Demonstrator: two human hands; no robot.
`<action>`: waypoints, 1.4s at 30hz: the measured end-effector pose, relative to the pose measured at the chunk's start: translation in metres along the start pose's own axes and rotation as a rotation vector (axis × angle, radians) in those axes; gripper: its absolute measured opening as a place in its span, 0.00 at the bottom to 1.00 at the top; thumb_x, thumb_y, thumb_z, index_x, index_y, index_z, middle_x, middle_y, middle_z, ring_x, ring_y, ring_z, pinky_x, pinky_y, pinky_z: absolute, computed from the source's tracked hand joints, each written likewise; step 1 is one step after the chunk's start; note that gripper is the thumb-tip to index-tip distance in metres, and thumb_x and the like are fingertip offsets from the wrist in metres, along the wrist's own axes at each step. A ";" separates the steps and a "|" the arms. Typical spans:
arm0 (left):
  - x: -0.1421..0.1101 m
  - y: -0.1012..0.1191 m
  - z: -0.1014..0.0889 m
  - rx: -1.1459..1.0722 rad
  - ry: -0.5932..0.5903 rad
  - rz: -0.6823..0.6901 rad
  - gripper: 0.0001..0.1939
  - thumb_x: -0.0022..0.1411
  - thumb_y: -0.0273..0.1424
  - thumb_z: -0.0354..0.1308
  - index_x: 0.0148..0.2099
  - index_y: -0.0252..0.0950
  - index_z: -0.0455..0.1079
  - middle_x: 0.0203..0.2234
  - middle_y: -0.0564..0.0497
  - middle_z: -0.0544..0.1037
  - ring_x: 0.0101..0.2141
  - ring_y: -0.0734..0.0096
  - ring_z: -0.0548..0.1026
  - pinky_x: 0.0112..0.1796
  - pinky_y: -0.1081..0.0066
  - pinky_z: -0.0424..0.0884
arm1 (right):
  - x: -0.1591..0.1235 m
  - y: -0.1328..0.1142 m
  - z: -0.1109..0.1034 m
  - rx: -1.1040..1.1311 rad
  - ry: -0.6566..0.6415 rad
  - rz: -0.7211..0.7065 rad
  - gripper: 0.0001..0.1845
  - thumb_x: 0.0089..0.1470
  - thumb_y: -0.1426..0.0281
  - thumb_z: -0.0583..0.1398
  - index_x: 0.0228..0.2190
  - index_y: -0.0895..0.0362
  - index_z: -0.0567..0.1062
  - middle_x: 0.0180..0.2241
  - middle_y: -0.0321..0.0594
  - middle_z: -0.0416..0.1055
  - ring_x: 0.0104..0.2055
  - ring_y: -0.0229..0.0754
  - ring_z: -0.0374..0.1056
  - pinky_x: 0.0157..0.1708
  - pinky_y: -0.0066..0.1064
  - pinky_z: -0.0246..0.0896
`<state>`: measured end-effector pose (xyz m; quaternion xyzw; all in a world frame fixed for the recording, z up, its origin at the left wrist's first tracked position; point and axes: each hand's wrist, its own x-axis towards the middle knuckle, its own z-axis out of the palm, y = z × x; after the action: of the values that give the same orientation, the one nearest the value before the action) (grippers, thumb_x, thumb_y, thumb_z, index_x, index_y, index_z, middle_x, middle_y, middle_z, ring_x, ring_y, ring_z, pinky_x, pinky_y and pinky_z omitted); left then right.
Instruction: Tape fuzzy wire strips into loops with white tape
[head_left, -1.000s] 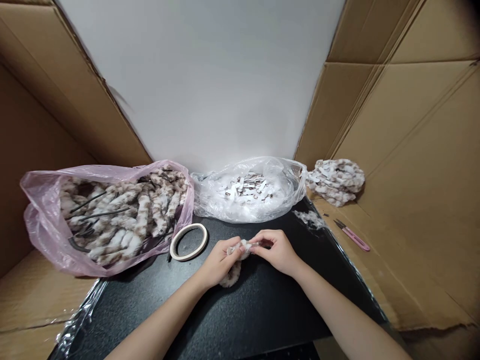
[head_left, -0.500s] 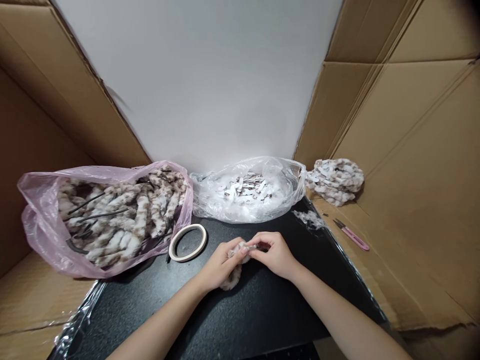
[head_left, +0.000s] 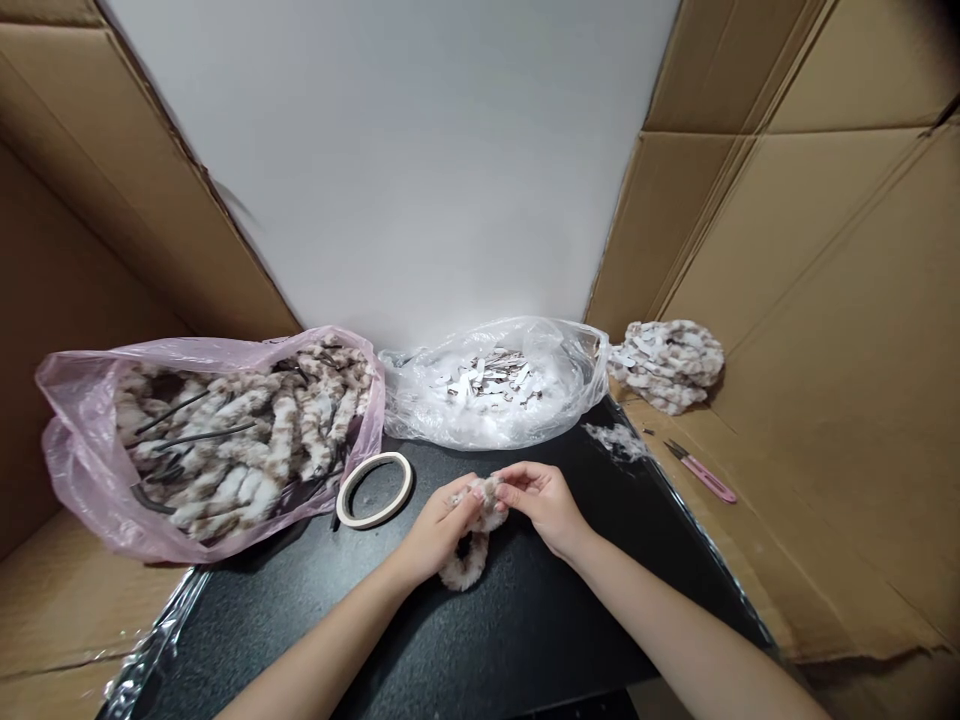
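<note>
Over the middle of the black table top (head_left: 525, 640), both hands pinch one small furry piece (head_left: 469, 562), cream with brown flecks and curled into a loop. My left hand (head_left: 441, 525) grips its upper end with closed fingers. My right hand (head_left: 544, 500) pinches the same end from the right, fingertips pressed together against the fur. The loop's lower part hangs down onto the table below my left hand.
A pink plastic bag (head_left: 82, 470) of furry strips and black bands lies at the left. A tape roll (head_left: 375, 488) sits beside it. A clear bag (head_left: 495, 385) of small white tags is behind the hands. Right: a fur scrap (head_left: 621, 440), pink snips (head_left: 701, 472), a furry pile (head_left: 671, 362). Cardboard walls surround.
The furry piece has opened into a visible loop hanging lower under my left hand. Both hands stayed in place, with the right fingers shifted slightly on the upper end.
</note>
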<state>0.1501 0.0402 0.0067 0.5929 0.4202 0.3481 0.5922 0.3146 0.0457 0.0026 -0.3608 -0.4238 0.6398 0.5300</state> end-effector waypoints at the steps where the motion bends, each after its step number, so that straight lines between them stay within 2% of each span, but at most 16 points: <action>1: 0.000 0.000 0.001 -0.004 -0.008 0.000 0.20 0.62 0.48 0.51 0.29 0.36 0.58 0.20 0.60 0.54 0.21 0.78 0.51 0.21 0.78 0.50 | -0.001 0.001 0.002 0.000 -0.006 0.000 0.13 0.37 0.65 0.72 0.26 0.57 0.80 0.23 0.35 0.76 0.22 0.35 0.70 0.27 0.29 0.70; 6: 0.000 -0.003 0.002 -0.012 -0.034 0.010 0.21 0.63 0.48 0.50 0.29 0.36 0.57 0.20 0.60 0.54 0.21 0.79 0.51 0.22 0.78 0.50 | -0.004 0.005 0.007 -0.014 -0.007 -0.029 0.12 0.38 0.63 0.71 0.25 0.57 0.79 0.23 0.35 0.76 0.23 0.35 0.70 0.27 0.28 0.70; 10: 0.001 -0.004 0.003 -0.025 -0.039 -0.006 0.21 0.62 0.49 0.51 0.29 0.36 0.56 0.20 0.60 0.53 0.21 0.79 0.50 0.21 0.78 0.49 | -0.004 0.006 0.005 -0.057 0.032 -0.082 0.13 0.44 0.60 0.68 0.29 0.56 0.80 0.26 0.37 0.76 0.26 0.38 0.71 0.29 0.29 0.70; 14: 0.001 -0.003 0.003 -0.023 -0.050 -0.005 0.21 0.62 0.48 0.51 0.30 0.36 0.56 0.21 0.59 0.54 0.21 0.78 0.50 0.21 0.78 0.49 | -0.003 0.007 0.004 -0.096 0.055 -0.139 0.13 0.46 0.60 0.67 0.31 0.54 0.80 0.25 0.37 0.75 0.26 0.37 0.70 0.27 0.27 0.69; 23: 0.001 -0.003 0.004 -0.044 -0.013 -0.003 0.22 0.62 0.50 0.50 0.29 0.36 0.58 0.19 0.60 0.54 0.20 0.79 0.49 0.20 0.79 0.49 | -0.004 0.007 0.009 -0.059 -0.005 -0.034 0.15 0.42 0.58 0.69 0.25 0.57 0.79 0.24 0.36 0.74 0.22 0.35 0.67 0.26 0.27 0.68; 31: 0.001 -0.002 0.005 -0.081 -0.077 -0.035 0.20 0.63 0.49 0.51 0.34 0.35 0.61 0.20 0.59 0.53 0.21 0.79 0.48 0.20 0.78 0.47 | -0.002 0.006 0.008 0.016 0.056 -0.049 0.17 0.43 0.55 0.68 0.24 0.57 0.77 0.24 0.36 0.72 0.24 0.35 0.65 0.26 0.27 0.66; 34: 0.001 -0.001 0.004 -0.089 -0.100 -0.046 0.21 0.62 0.50 0.51 0.35 0.35 0.62 0.20 0.60 0.54 0.20 0.80 0.48 0.20 0.77 0.45 | 0.002 0.002 0.003 0.076 0.105 -0.074 0.17 0.44 0.55 0.68 0.23 0.57 0.75 0.23 0.35 0.71 0.25 0.35 0.64 0.26 0.26 0.65; 36: 0.002 0.000 0.002 -0.062 -0.093 -0.050 0.22 0.61 0.50 0.52 0.32 0.34 0.61 0.20 0.59 0.55 0.20 0.80 0.49 0.20 0.77 0.45 | 0.006 -0.002 -0.003 0.128 0.146 -0.094 0.17 0.44 0.55 0.68 0.24 0.56 0.74 0.24 0.35 0.70 0.27 0.36 0.65 0.29 0.27 0.66; 42: 0.001 0.005 -0.003 0.022 -0.098 -0.049 0.23 0.61 0.50 0.52 0.29 0.33 0.63 0.17 0.59 0.58 0.19 0.79 0.52 0.20 0.77 0.46 | 0.020 -0.013 -0.028 0.282 0.258 -0.116 0.16 0.43 0.57 0.68 0.28 0.52 0.73 0.32 0.35 0.75 0.35 0.40 0.71 0.38 0.33 0.69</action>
<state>0.1485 0.0424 0.0116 0.6051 0.4090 0.2995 0.6139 0.3413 0.0709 0.0034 -0.3369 -0.2786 0.6099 0.6610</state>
